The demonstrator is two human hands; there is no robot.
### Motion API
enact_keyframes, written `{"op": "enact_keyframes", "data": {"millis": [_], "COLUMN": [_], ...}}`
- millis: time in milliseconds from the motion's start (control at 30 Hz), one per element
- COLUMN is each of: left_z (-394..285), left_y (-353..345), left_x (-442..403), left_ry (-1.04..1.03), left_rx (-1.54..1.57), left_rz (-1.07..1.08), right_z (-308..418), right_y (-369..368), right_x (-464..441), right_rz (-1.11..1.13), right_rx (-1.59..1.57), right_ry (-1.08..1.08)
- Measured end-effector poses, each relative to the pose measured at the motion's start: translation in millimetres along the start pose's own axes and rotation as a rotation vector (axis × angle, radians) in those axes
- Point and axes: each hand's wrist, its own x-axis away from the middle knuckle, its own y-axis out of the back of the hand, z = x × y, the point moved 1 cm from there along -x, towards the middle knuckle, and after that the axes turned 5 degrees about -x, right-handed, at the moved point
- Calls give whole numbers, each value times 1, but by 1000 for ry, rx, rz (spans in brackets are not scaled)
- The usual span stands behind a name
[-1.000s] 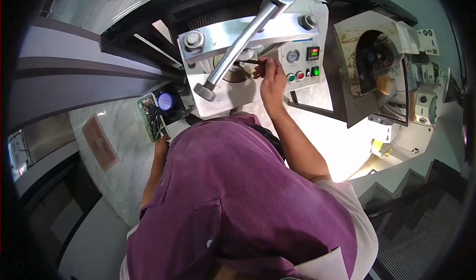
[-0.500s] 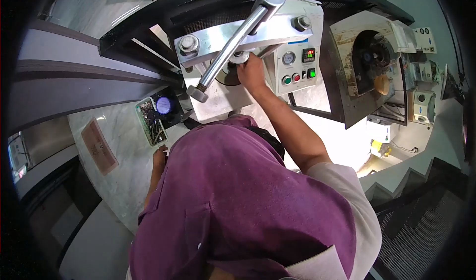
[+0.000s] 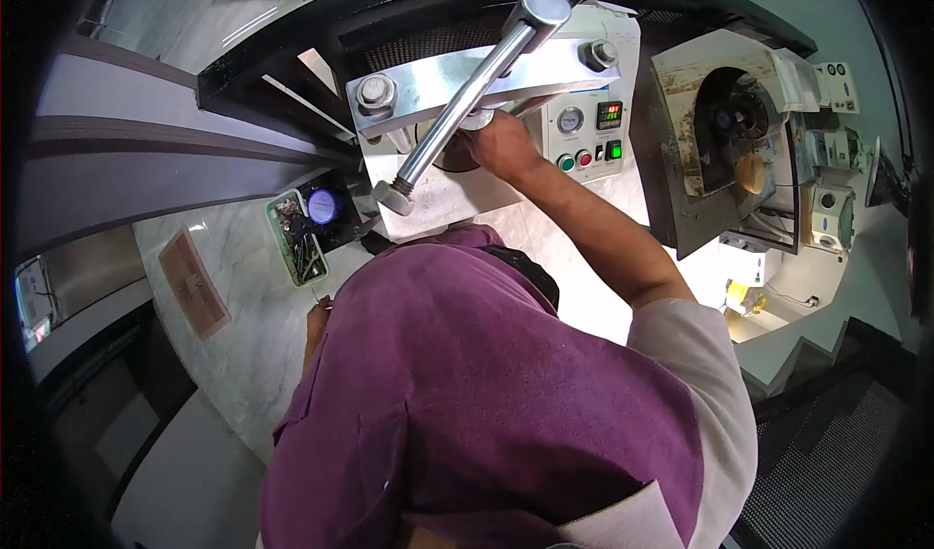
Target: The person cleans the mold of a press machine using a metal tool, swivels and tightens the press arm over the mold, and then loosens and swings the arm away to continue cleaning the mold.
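Observation:
My right hand [image 3: 504, 145] reaches under the metal crossbar [image 3: 443, 80] of a white press with a screw, its fingers curled beside the round plate [image 3: 455, 154] below. What they grip is hidden. In front slants the press's long chrome handle [image 3: 467, 99], apart from the hand. Low at the left, my left hand [image 3: 318, 318] shows only in part beyond the apron, just below a narrow tray [image 3: 322, 275] of small dark tools and pieces. Its fingers look closed, with a thin line running up from them; I cannot make out what it is.
The press's control panel [image 3: 587, 141] carries a gauge, buttons and a lit display. A purple-lidded jar [image 3: 322, 206] stands by the tray. On the marble top lies a pinkish flat piece [image 3: 195, 283]. A machine with a round opening [image 3: 678, 126] stands at the right, and a black frame [image 3: 277, 38] behind.
My right hand has shifted slightly right and lower, and its fingers are more hidden under the crossbar. My left hand has dropped a little away from the tray. The chrome handle keeps its slant.

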Motion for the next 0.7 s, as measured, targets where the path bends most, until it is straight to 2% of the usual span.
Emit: {"op": "enact_keyframes", "data": {"millis": [67,100,267,333,367,433,467,500,567,700], "left_z": [-13,-13,-16,-18,-17,-19,-22,-25,-31,-20], "left_y": [2,2,0,0,2,7,7,7,9,8], "left_x": [6,5,-1,-1,2,7,7,9,17,11], "left_ry": [171,188,106,79,46,-24,-63,-99,-116,-94], "left_rx": [147,161,70,64,58,41,37,32,-3,-107], "left_rz": [24,28,13,37,19,-11,-24,-37,-31,14], "right_z": [0,-2,1,2,2,3,7,11,31,32], "right_y": [3,0,-7,-11,-11,10,26,40,58,48], "right_x": [2,2,4,4,5,6,11,18,37,62], "right_rz": [17,20,-71,58,59,-212,-263,-405,-463,-624], "right_rx": [19,-15,46,0,-7,-69,-402,-569,-1049,-1097], "right_ry": [31,-14,-36,-226,-223,-345,-531,-477,-739,-772]}}
